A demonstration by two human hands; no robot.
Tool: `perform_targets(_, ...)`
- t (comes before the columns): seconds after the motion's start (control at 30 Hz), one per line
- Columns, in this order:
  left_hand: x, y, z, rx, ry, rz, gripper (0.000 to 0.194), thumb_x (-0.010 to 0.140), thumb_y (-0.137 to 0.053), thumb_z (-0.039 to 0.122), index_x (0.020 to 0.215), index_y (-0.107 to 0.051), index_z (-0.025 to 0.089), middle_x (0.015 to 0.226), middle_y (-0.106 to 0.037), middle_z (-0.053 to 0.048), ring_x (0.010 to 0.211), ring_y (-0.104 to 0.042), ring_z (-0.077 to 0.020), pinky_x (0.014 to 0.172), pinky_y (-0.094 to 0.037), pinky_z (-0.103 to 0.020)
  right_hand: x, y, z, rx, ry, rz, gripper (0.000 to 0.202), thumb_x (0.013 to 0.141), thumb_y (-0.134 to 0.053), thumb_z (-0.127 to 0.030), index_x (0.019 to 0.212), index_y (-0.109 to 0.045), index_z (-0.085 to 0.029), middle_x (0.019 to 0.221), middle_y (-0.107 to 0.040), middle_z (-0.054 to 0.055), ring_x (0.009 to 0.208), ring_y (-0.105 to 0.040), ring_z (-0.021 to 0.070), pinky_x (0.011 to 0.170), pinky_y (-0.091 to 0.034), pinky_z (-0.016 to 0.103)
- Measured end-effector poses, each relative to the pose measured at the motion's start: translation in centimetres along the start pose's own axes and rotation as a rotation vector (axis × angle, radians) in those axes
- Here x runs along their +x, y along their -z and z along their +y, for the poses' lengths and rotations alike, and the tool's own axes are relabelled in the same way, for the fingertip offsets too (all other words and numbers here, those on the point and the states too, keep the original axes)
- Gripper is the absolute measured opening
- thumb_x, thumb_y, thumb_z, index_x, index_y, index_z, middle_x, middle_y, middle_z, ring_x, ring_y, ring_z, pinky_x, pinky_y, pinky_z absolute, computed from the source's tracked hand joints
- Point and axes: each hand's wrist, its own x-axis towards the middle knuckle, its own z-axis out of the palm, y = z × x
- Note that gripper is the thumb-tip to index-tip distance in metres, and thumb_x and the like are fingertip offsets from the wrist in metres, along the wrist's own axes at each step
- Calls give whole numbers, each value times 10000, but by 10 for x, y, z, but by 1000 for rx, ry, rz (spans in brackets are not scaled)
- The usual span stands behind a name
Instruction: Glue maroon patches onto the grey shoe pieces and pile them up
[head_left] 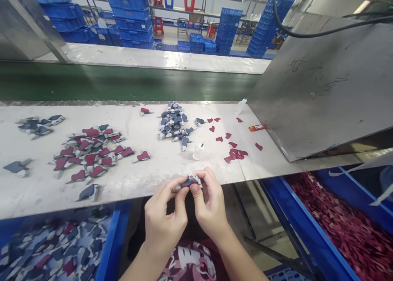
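My left hand (166, 215) and my right hand (211, 207) pinch one small grey-and-navy plastic part (192, 179) between thumbs and fingertips, at the table's front edge. A strip of dark red shows on it under my right thumb; the rest of its lower side is hidden. Just beyond my hands stands a small clear dropper bottle (199, 151). Behind that lies a heap of grey-and-navy parts (173, 123). Flat dark red pieces (236, 154) are scattered to the right. A larger pile of grey parts with red panels (92, 150) spreads over the left side.
A green conveyor belt (138, 84) runs behind the white table (147, 137). Below are a blue bin of parts (115, 240) at left and another blue bin (319, 232) of red pieces at right. A metal panel (331, 84) bounds the right side, near a red-and-yellow object (257, 128).
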Motion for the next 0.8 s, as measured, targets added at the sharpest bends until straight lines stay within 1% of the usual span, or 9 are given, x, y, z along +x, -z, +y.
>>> perform_targets(0.07,-1,-3,0,1,43,-29,160,890,-590,177,1025,-668,214,948,-740,-28,797,-734,-148,741,-602,-225,0,-3,2,-35,13,12,103,933,-501,-247,987,-575,-200,865,-527,23,764,-547,166,676,-453,291)
perform_targets(0.2,2,-8,0,-86,245,-116,121,929,-508,229,1026,-576,205,828,-708,-22,698,-708,-141,617,-573,-212,2,-8,3,-63,18,19,102,918,-522,-266,956,-579,-190,847,-527,21,750,-542,163,675,-447,289)
perform_targets(0.23,3,-9,0,-96,284,-121,116,933,-497,243,1016,-568,204,796,-696,-16,660,-690,-134,590,-559,-208,3,-8,3,-38,-16,15,122,927,-519,-289,950,-585,-189,848,-539,23,752,-550,163,681,-451,289)
perform_targets(0.3,7,-10,-2,-114,346,-138,133,935,-499,290,990,-578,198,723,-663,0,577,-638,-120,535,-523,-204,7,-8,4,81,-148,-26,195,953,-506,-356,955,-606,-189,846,-580,25,750,-574,161,694,-471,287)
perform_targets(0.4,13,-8,-8,-161,424,-178,219,913,-553,384,970,-614,182,606,-595,27,514,-582,-118,484,-474,-206,13,-4,8,288,-349,-157,329,968,-489,-461,937,-661,-181,811,-634,22,748,-601,161,729,-499,287)
perform_targets(0.47,15,-6,-13,-198,457,-178,271,889,-593,423,975,-637,170,583,-583,29,535,-594,-128,501,-480,-213,17,0,13,344,-400,-188,410,973,-467,-504,896,-699,-174,782,-647,22,755,-602,162,763,-501,293)
perform_targets(0.53,17,-3,-16,-231,472,-170,296,872,-621,436,978,-657,162,589,-593,25,556,-606,-132,523,-494,-220,19,3,15,354,-404,-180,449,977,-454,-517,876,-723,-172,766,-655,23,764,-604,164,777,-499,296)
perform_targets(0.7,19,1,-21,-310,464,-185,331,849,-664,427,1030,-706,152,659,-666,-5,604,-629,-139,567,-526,-233,21,0,11,400,-378,-228,297,917,-591,-440,1018,-731,-199,855,-694,29,830,-639,184,791,-542,312)
perform_targets(0.8,17,2,-25,-297,447,-156,340,844,-676,410,1072,-725,162,673,-690,-8,605,-634,-138,599,-542,-237,22,-5,10,468,-379,-218,260,888,-637,-399,1033,-723,-201,858,-697,30,803,-650,184,779,-569,331)
